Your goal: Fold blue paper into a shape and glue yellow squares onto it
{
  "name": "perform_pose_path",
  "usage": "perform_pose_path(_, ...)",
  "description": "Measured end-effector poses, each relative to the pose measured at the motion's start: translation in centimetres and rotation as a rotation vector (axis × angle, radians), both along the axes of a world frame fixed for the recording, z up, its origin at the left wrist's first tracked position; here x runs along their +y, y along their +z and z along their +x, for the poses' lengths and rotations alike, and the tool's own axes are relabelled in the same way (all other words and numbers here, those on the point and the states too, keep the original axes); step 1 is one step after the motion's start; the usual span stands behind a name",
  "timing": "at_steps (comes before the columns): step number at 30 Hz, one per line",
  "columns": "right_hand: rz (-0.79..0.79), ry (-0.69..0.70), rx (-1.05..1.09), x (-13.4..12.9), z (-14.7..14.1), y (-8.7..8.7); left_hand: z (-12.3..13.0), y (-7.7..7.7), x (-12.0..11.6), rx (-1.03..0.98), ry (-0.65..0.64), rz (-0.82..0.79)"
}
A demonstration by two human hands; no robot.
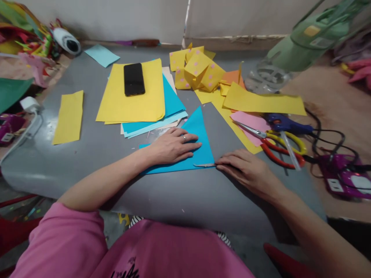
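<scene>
Two bare hands are positioned at the near part of a smooth grey bench. The left hand lies palm down, its forearm slanting in from the lower left; its fingers are extended over a bright blue folded paper sheet and grasp nothing. The right hand is at the sheet's lower right corner, fingers pinched on one end of a slim silver metal tool. The bench stands against a pale wall. A black rectangular smartphone rests on yellow paper sheets; metal scissors with red and yellow handles lie beyond the right hand. The blue sheet's apex points toward the wall; its long lower edge runs left to right. The tool's long axis is nearly parallel to that edge, free tip directed left.
</scene>
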State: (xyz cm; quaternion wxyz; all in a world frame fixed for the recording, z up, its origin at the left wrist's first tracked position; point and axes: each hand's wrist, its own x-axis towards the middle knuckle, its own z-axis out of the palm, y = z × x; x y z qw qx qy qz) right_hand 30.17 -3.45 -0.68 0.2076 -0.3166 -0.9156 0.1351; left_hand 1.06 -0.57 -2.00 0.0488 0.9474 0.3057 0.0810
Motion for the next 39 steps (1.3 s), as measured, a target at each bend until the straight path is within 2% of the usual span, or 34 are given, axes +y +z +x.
perform_pose_path(5,-0.058,-0.046,-0.026,-0.7,-0.2,0.2,-0.2,0.0,-0.1,-0.035,0.002,0.005)
perform_pose_path(9,-0.043,-0.085,-0.059,-1.2,-0.5,0.1,-0.3,0.0,-0.2,-0.040,-0.006,0.013)
perform_pose_path(19,0.015,0.055,-0.074,-1.0,0.2,0.3,-0.5,-0.4,-0.2,-0.051,-0.004,0.039)
perform_pose_path(24,0.044,-0.015,-0.102,-1.5,-0.3,0.2,-0.6,-0.3,-0.2,-0.057,-0.005,0.068)
perform_pose_path(29,0.096,0.022,-0.109,-1.9,-0.7,0.2,-0.5,-0.2,-0.3,-0.043,0.001,0.058)
perform_pose_path(34,0.101,-0.018,-0.104,-2.0,-1.4,-0.1,-0.5,-0.2,-0.2,-0.042,0.007,0.043)
perform_pose_path(39,0.140,0.052,-0.062,-1.8,-1.8,-0.3,-0.5,-0.3,-0.1,-0.035,0.007,0.050)
